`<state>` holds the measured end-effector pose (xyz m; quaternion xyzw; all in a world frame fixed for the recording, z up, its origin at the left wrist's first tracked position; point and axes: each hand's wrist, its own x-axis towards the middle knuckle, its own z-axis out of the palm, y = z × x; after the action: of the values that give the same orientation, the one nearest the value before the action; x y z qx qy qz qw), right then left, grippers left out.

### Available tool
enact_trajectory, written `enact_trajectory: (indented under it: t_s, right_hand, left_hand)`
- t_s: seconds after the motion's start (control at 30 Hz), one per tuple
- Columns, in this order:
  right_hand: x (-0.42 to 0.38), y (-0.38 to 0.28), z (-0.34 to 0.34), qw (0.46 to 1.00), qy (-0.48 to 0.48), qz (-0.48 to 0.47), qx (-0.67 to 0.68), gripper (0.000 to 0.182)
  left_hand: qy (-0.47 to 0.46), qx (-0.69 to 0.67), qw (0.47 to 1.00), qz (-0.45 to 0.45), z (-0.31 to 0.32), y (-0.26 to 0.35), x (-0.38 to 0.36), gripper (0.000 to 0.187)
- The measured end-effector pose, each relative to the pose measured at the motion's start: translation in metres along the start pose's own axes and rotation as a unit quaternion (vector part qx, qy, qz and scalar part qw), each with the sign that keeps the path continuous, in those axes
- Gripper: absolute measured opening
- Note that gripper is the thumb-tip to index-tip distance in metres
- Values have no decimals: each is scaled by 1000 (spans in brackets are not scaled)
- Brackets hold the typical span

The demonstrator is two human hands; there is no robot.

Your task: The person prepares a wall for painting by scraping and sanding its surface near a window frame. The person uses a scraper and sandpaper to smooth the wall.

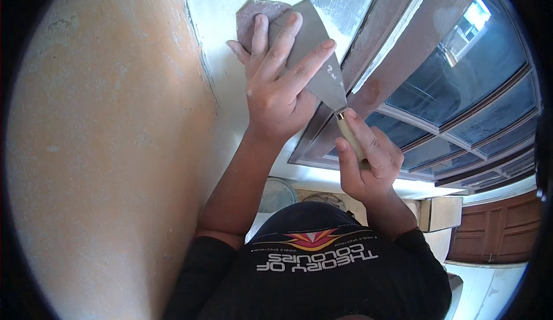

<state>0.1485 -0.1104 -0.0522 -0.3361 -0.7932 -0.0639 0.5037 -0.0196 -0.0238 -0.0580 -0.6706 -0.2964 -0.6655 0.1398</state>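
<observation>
My right hand (pixel 371 162) grips the pale handle (pixel 351 136) of a wide putty knife, index finger along the handle near the metal collar. The grey blade (pixel 314 52) points up and left, with small white specks near its right edge. Across the blade and a flat brownish piece (pixel 247 23) with cut corners lie the spread fingers of my left hand (pixel 271 84). The brownish piece overlaps the blade's left edge. My left thumb is hidden. Behind both tools is a white wall surface (pixel 224 90) with a grey patch (pixel 328 0).
An orange-tan, worn wall (pixel 109 147) rises close on the left. To the right runs a brown wooden window frame (pixel 397 61) with glass panes (pixel 461 72). Lower down are a round, pale lid-like object (pixel 278 194), a box-like shelf (pixel 443 213) and brown wooden panels (pixel 495 228).
</observation>
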Motion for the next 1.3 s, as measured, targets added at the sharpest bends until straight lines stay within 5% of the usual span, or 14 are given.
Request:
enact_trajectory:
  t_s: [1.3]
  right_hand:
    - [10, -7, -14, 999, -31, 2, -9, 46]
  left_hand:
    - [-14, 8, 1000, 6, -1, 1, 1, 64]
